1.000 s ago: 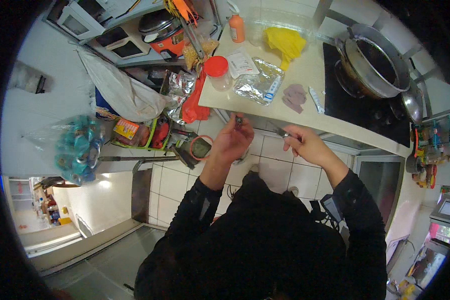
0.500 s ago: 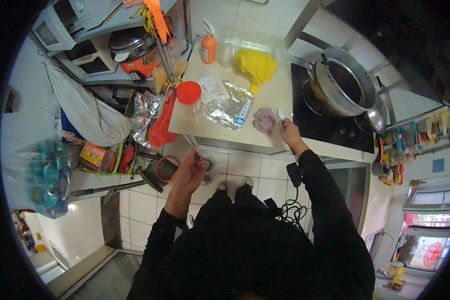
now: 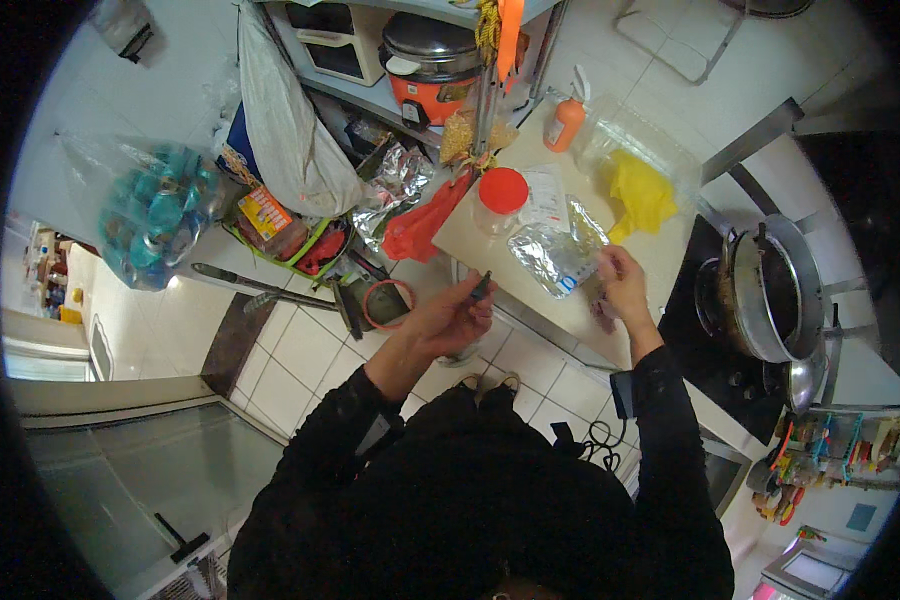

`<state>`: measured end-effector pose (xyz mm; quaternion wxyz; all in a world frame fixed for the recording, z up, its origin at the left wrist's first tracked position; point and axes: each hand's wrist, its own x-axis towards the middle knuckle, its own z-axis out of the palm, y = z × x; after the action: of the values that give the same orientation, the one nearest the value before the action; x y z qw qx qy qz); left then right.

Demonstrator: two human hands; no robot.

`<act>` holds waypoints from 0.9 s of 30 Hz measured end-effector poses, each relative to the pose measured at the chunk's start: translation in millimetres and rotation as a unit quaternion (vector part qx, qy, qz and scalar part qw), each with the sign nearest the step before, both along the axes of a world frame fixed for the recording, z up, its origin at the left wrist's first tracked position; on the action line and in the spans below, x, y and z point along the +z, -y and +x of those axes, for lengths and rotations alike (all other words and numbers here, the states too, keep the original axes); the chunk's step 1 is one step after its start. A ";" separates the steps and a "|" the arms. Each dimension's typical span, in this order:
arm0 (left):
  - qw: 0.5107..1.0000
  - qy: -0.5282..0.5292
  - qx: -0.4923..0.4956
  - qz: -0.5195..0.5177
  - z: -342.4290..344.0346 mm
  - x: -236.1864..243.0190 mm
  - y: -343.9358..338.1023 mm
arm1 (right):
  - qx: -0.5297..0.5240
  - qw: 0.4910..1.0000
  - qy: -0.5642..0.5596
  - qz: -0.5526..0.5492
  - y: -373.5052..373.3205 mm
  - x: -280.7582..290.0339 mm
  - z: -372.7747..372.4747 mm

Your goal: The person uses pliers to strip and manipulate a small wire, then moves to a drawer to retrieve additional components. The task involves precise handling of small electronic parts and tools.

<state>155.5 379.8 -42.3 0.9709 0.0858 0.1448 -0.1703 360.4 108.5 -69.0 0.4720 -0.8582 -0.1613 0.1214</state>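
My left hand is raised in front of the counter, fingers curled around a small dark object whose kind I cannot make out. On the counter lies a shiny silver foil bag with a blue-and-white label. My right hand reaches over the counter, its fingertips pinched at the bag's right corner. Under that hand, partly hidden, is a crumpled purplish-grey thing. A clear jar with a red lid stands left of the bag, beside a printed paper.
A yellow bag, a clear plastic tray and an orange pump bottle occupy the counter's far part. Large pots sit on the black stove at right. A red bag hangs off the left edge; a dustpan stands below.
My view has swung to the left. My right hand has moved left from beside the purplish-grey thing to the foil bag's corner. My left hand has come nearer the counter.
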 end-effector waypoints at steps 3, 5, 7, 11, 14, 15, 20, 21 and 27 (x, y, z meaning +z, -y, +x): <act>0.990 0.050 -0.014 0.133 4.8 12.5 17.5 | 0.233 0.948 -0.110 0.189 -49.1 65.1 -45.4; 0.988 0.080 -0.019 0.134 9.1 17.1 27.8 | 0.267 0.948 -0.108 0.138 -68.1 104.5 -69.1; 0.985 0.108 -0.013 0.134 13.3 19.2 32.1 | 0.286 0.934 -0.181 0.115 -75.8 134.5 -82.1; 0.976 0.106 0.010 0.189 14.1 19.6 38.3 | 0.191 0.937 0.273 0.105 -54.2 156.2 -97.7; 0.988 0.020 0.035 0.149 13.6 19.3 50.3 | 0.258 0.914 0.311 0.030 -64.2 136.0 -103.3; 0.987 0.026 0.051 0.151 17.8 19.9 49.9 | 0.279 0.919 0.277 -0.037 -68.4 133.9 -89.9; 0.984 0.034 0.082 0.153 15.7 21.2 54.3 | 0.185 0.942 -0.190 0.208 -60.8 122.6 -68.1; 0.976 0.078 0.091 0.184 17.1 23.2 53.2 | 0.153 0.927 -0.258 0.227 -59.9 121.7 -65.4; 0.876 0.154 0.162 0.428 19.7 48.2 52.2 | 0.093 0.813 -0.464 0.340 -56.9 119.5 -66.4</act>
<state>175.2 327.6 5.9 0.8635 0.4935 0.0636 0.0829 294.0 165.4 50.5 0.7389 -0.4661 -0.0330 0.4855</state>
